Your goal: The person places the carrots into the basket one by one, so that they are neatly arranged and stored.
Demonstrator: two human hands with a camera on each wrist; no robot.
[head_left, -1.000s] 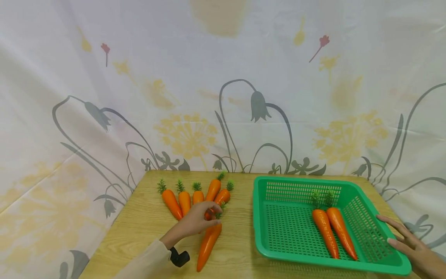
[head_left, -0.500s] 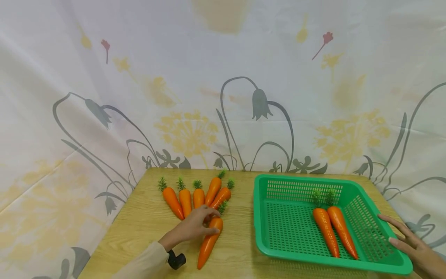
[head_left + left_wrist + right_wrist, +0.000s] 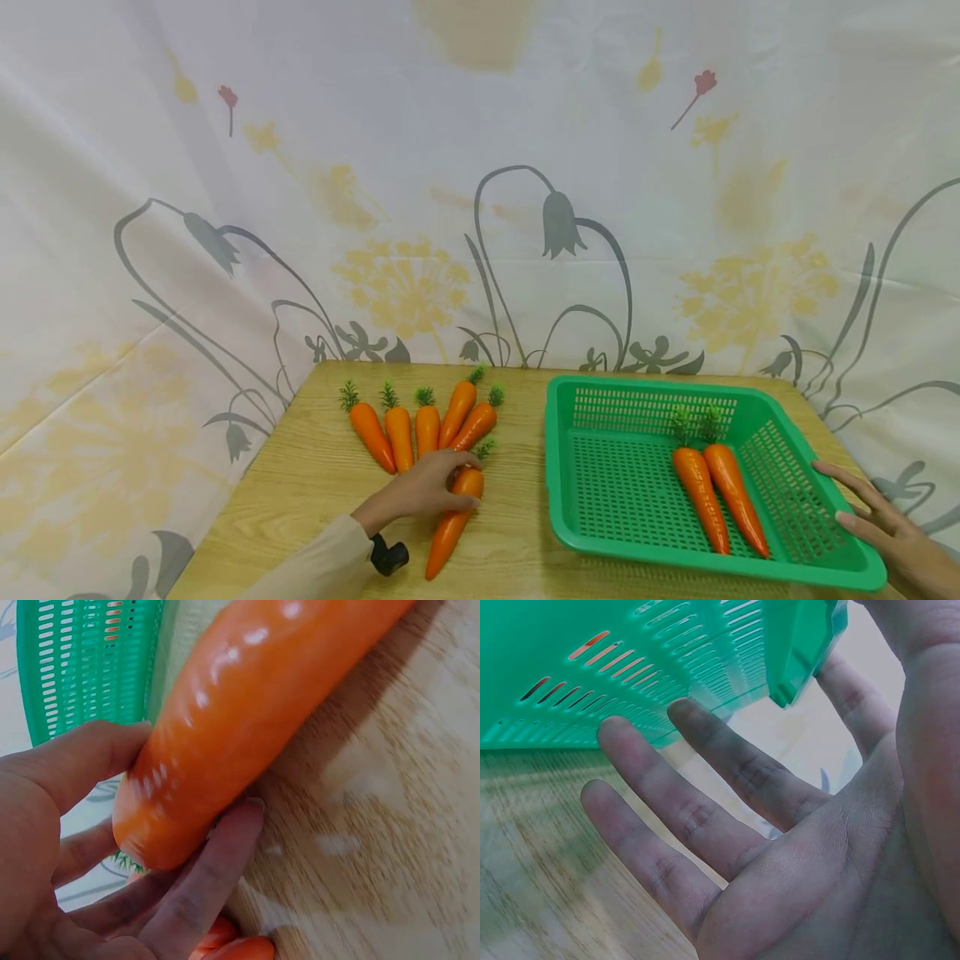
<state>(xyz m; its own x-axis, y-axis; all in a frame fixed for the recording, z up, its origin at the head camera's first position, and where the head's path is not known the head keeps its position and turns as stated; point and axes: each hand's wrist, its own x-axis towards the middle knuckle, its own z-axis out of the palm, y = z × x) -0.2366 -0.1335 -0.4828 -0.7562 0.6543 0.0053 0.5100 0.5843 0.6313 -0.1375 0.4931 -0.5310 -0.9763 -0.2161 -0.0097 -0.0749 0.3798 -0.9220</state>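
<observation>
In the head view my left hand (image 3: pixel 423 492) holds a loose orange carrot (image 3: pixel 450 537) near its leafy top, over the table's left half. The left wrist view shows the thumb on one side of this carrot (image 3: pixel 225 712) and the fingers on the other. My right hand (image 3: pixel 892 542) is at the right rim of a green plastic basket (image 3: pixel 558 467), its thumb and a fingertip touching the rim. Straight fingers spread beside the basket's slotted outer wall (image 3: pixel 705 645) in the right wrist view. Two carrots (image 3: pixel 701 492) lie side by side in the basket.
Several more carrots (image 3: pixel 400 433) with green tops lie fanned out on the wooden table (image 3: pixel 285 500) beyond my left hand. A flower-patterned cloth (image 3: pixel 420 150) hangs behind the table. A black wrist device (image 3: pixel 388 554) sits at my left cuff.
My left hand's fingers have settled round the front carrot, and the hand has moved slightly right. The carrot's top has shifted a little right. My right hand stays at the basket rim.
</observation>
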